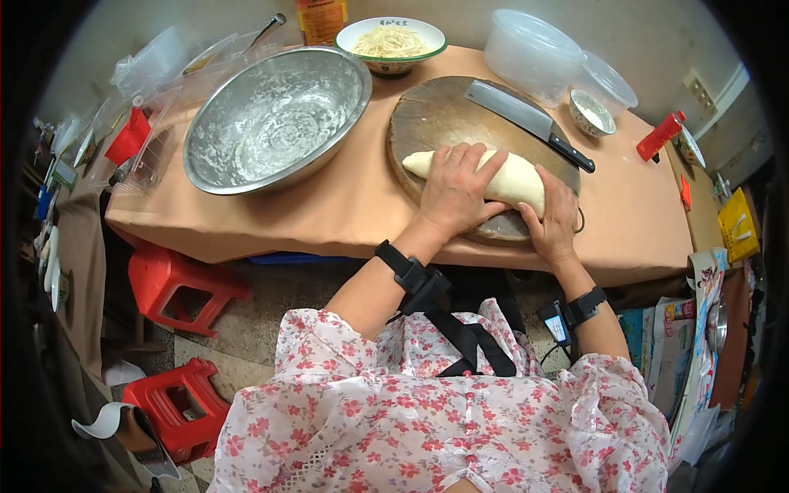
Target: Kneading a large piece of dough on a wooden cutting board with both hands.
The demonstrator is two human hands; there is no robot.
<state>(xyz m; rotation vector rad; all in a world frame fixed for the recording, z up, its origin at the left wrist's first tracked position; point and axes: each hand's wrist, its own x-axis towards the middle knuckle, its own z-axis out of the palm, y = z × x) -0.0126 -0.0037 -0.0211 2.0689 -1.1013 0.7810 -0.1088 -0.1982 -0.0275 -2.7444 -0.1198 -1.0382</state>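
A long pale roll of dough (516,177) lies across a round wooden chopping board (440,115) on the table. My left hand (456,189) presses flat on the middle of the dough, fingers spread. My right hand (552,220) rests against the dough's right end at the board's near edge. A cleaver (526,119) with a black handle lies on the far side of the board, apart from both hands.
A large floury steel bowl (275,119) sits left of the board on the tan tabletop (345,214). Behind are a bowl of shredded food (390,41), clear plastic containers (534,49) and a small dish (592,113). Red stools (185,283) stand under the table's left.
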